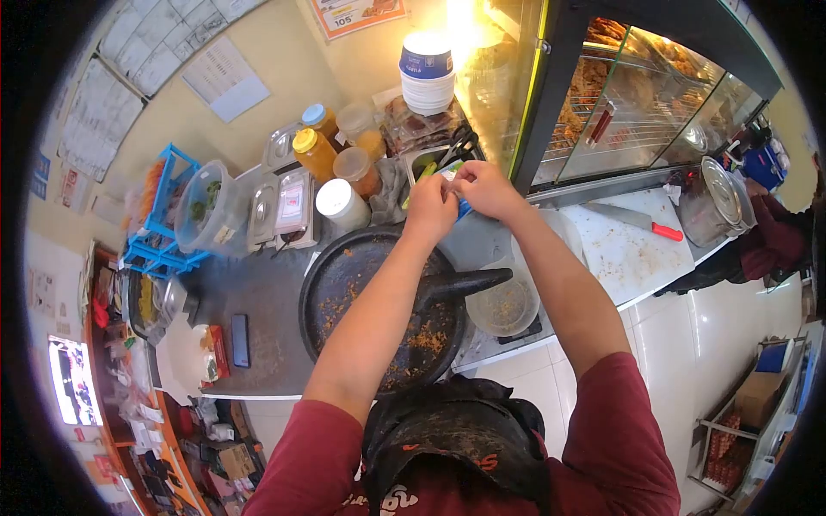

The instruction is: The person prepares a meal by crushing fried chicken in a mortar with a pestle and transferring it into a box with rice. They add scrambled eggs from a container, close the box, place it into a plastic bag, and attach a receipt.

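Note:
Both my arms reach forward over a large dark stone mortar (344, 284) holding orange-brown crumbs. A black pestle (473, 282) lies across its right side. My left hand (432, 206) and my right hand (486, 189) meet beyond the mortar, fingers pinched around a small blue and green packet (464, 207). The packet is mostly hidden by the fingers. Just behind my hands is a metal tray (416, 163) with green items and dark-handled utensils. A white-lidded jar (342, 205) stands left of my left hand, and a clear round container (506, 303) sits below my right forearm.
A white cutting board (632, 241) bears a knife (641, 222) with a red handle. Stacked bowls (427, 77), sauce bottles (316, 153) and a glass food cabinet (637, 99) stand behind. A phone (240, 340) lies at left. Another person (774, 236) is at far right beside a large pot (714, 196).

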Motion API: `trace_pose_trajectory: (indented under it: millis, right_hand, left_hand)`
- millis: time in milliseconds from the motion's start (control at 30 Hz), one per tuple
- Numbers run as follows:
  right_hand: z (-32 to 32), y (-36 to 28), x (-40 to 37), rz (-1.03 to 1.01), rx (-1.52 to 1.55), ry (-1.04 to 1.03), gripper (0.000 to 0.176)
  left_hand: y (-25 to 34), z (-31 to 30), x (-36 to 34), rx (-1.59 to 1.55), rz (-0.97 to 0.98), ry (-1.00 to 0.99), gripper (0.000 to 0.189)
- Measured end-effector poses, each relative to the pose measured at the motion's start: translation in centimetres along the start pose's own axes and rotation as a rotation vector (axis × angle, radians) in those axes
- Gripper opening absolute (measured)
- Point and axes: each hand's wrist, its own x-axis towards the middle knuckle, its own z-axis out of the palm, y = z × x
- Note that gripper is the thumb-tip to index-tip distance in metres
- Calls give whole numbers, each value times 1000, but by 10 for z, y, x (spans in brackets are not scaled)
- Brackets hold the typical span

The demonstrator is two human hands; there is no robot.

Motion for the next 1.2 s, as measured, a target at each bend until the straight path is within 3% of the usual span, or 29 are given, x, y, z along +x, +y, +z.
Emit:
trace_pose_trajectory:
  millis: [167, 267, 367, 467, 567, 667, 767, 900, 967, 1000, 1067, 1100, 1200]
  right_hand:
    - [4, -13, -16, -202, -321, 184, 18]
    - [5, -14, -20, -486, -355, 261, 19]
    - [-9, -26, -17, -339, -293, 209, 19]
    - [-28, -47, -21, -199, -116, 391, 22]
    - [-44, -53, -17, -214, -16, 580, 29]
    - [-54, -64, -28, -106, 184, 540, 33]
    - [-72, -91, -53, 94, 308, 408, 34]
    - [-94, -119, -86, 171, 749, 302, 31]
    - [-99, -127, -93, 189, 1064, 261, 29]
    - [-96, -129, -97, 206, 1081, 293, 28]
    - [-79, -129, -110, 256, 1117, 361, 27]
    - [-69, -133, -119, 277, 1077, 373, 29]
    - [-42, -147, -147, 295, 967, 398, 34]
  left_hand:
    - [9, 3, 7, 12, -200, -93, 14]
    - [11, 6, 10, 47, -150, -158, 18]
    - [18, 7, 11, 175, -165, -147, 24]
    - [10, 7, 13, 215, -253, -225, 28]
    - [17, -3, 6, 119, -110, -76, 26]
    - [28, -23, 0, -168, 241, 86, 21]
    - [35, -65, -6, -343, 248, -30, 21]
    - [58, -109, -20, -581, -83, -66, 35]
    - [81, -121, -58, -510, -141, -314, 33]
    - [87, -118, -83, -385, -41, -313, 32]
    - [134, -130, -123, -488, 138, -174, 30]
    - [148, -130, -127, -355, 197, -46, 31]
    - [137, -123, -134, -101, 227, 85, 41]
